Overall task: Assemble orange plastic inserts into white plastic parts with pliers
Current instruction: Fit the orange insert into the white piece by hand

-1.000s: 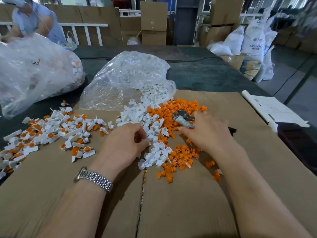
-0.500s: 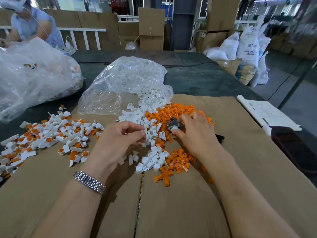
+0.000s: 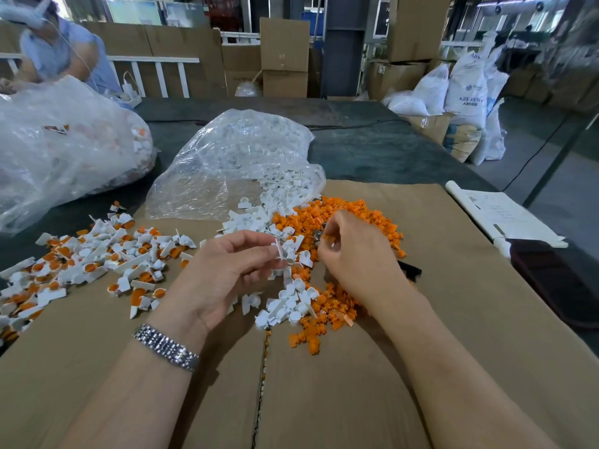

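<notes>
head view: the left hand (image 3: 223, 273) is lifted a little above the cardboard (image 3: 453, 319), its thumb and fingertips pinching one white part (image 3: 281, 252) just over the loose white parts (image 3: 285, 296) in the middle. the right hand (image 3: 353, 254) sits close to its right, fingers curled in, pinching what looks like an orange insert (image 3: 327, 237) at the fingertips. the pliers (image 3: 319, 236) show only as a bit of grey metal beside those fingertips and a dark handle end (image 3: 410, 270) sticking out behind the hand, so the hand seems to grip them too, though the view there is too blurred to be sure.

on progress: to the left lies a wide scatter of finished pieces (image 3: 97, 264), white with orange seated in them, so a fair batch is done. a big clear bag (image 3: 64, 147) at far left also holds some orange and white pieces. much is left: the orange pile (image 3: 350, 218) under and beyond the right hand is thick, more inserts lie near the hands, and the open bag (image 3: 233, 163) behind the piles spills many more bare white parts. my judgement is that the job is well under way but far from half empty, and the current pair is not yet joined.
</notes>
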